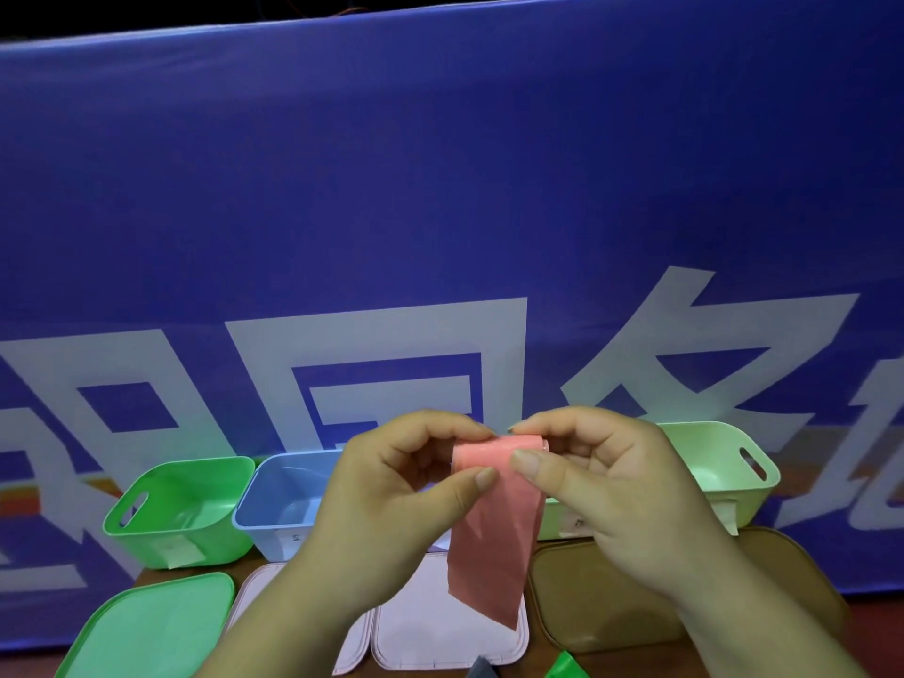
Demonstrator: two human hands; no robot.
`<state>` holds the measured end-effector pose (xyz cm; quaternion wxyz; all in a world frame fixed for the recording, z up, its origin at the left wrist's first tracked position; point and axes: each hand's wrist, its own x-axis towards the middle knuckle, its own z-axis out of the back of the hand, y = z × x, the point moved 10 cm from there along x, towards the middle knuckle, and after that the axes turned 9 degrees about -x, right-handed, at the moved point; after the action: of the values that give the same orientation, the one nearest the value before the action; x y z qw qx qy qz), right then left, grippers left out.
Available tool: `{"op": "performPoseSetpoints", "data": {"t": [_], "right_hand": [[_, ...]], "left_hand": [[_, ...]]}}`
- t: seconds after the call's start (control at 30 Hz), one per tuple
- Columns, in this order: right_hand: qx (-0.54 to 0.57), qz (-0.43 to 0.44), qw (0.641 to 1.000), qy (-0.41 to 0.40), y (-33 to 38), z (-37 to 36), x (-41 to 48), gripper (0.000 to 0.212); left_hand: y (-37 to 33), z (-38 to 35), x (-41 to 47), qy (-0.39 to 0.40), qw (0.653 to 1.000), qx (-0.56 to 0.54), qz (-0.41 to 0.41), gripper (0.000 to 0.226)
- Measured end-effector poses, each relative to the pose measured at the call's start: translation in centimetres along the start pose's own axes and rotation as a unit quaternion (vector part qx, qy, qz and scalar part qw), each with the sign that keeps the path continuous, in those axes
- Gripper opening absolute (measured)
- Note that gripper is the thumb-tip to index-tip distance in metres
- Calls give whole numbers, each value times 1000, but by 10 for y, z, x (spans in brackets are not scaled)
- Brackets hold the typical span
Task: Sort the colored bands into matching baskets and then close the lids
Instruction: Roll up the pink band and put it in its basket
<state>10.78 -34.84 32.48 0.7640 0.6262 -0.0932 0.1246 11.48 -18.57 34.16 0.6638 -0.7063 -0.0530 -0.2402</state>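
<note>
Green plastic shows first at the near edge: a green lid point(156, 623) lies flat at lower left, and a small green scrap point(566, 669) pokes in at the bottom right beside a grey sliver point(482, 667), both cut off by the frame, so what they are is hard to say. Beside the green lid lie two pale pink lids point(430, 628), side by side and touching, and to their right a brown lid point(601, 599).

Above these lids both hands hold a pink band point(494, 526) in the air. The left hand point(391, 486) pinches its upper left edge between thumb and fingers; the right hand point(601, 477) grips the upper right, thumb pressed on the front, where the top appears rolled or folded over. The band's long axis runs nearly upright, leaning slightly so that its free lower end points down and a little to the right, hanging over the pink lids.

Farther back stand three open baskets in a row: a green basket point(161, 521) on the left, a blue basket point(274, 506) just beside it, and a pale green basket point(734, 462) on the right, partly hidden by the right hand. Behind everything hangs a blue banner point(440, 188) with large white characters.
</note>
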Motion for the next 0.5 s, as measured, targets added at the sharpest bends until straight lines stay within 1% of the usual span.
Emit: {"op": "performPoseSetpoints", "data": {"t": [0.13, 0.33, 0.43, 0.5], "right_hand": [[-1, 7, 1000, 0, 0, 0, 0, 24], [-33, 35, 999, -2, 2, 1, -5, 34], [-58, 52, 997, -9, 5, 1, -6, 32], [-53, 55, 997, -11, 6, 1, -7, 32]], "left_hand": [[1, -1, 0, -2, 1000, -5, 8, 27], [4, -1, 0, -16, 999, -36, 21, 26], [6, 1, -1, -26, 999, -39, 24, 25], [6, 1, -1, -27, 999, -35, 23, 23]]}}
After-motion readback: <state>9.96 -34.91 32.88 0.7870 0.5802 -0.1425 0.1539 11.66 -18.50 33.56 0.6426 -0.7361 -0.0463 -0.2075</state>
